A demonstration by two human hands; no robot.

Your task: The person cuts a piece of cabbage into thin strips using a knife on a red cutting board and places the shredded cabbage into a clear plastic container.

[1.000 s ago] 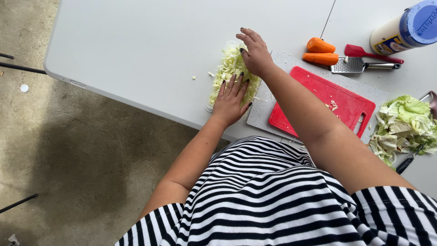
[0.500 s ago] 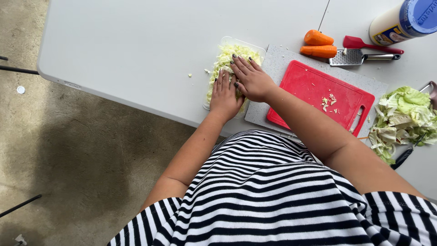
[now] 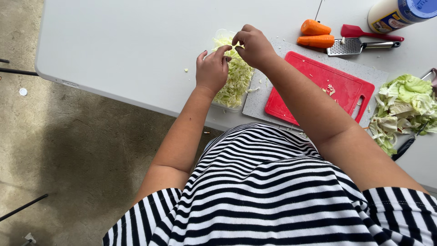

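Fingers [image 3: 214,53] of the left hand [image 3: 210,72] are held loosely curled, tips resting on the pale green shredded cabbage [image 3: 236,79]; nothing firm is gripped. Fingers of the right hand [image 3: 253,45] are pinched together above the heap, a few shreds possibly held, though this cannot be told for certain.

Cabbage location: heaped in a clear shallow plastic container [image 3: 221,34] near the edge of the white folding table [image 3: 127,41], just beside the red plastic cutting board [image 3: 318,89].

Risk, as judged: shreds may be spilled over the low rim, since the heap is piled high; stray bits are already scattered on the table. The container may be nudged off the near edge.

Beyond: two orange carrots [image 3: 315,34], a small metal grater [image 3: 349,46].
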